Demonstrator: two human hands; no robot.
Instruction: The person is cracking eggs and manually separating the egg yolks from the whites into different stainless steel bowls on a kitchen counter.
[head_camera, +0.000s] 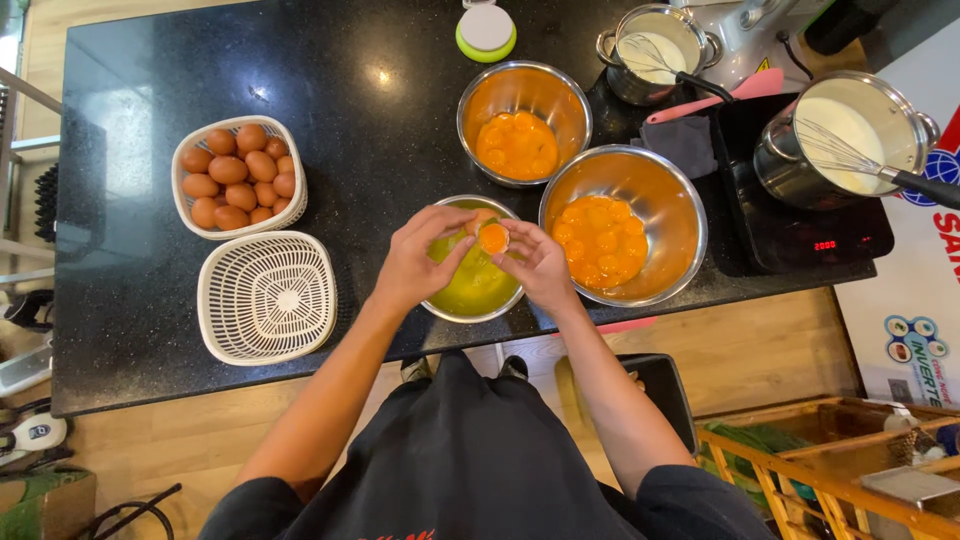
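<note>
Both my hands meet over a small steel bowl (452, 305) of clear yellowish egg white at the counter's front edge. My right hand (535, 265) holds a half eggshell (492, 238) with an orange yolk in it. My left hand (418, 258) holds the other shell half, mostly hidden by my fingers. To the right stands a big steel bowl (680, 215) with several yolks. Behind it is a second steel bowl (525, 85), also holding yolks.
A white basket (297, 205) of brown eggs and an empty white basket (267, 296) sit at the left. Two pots (860, 135) of white liquid with whisks stand at the back right, one on an induction hob (800, 235). A pink spatula (715, 97) lies between them.
</note>
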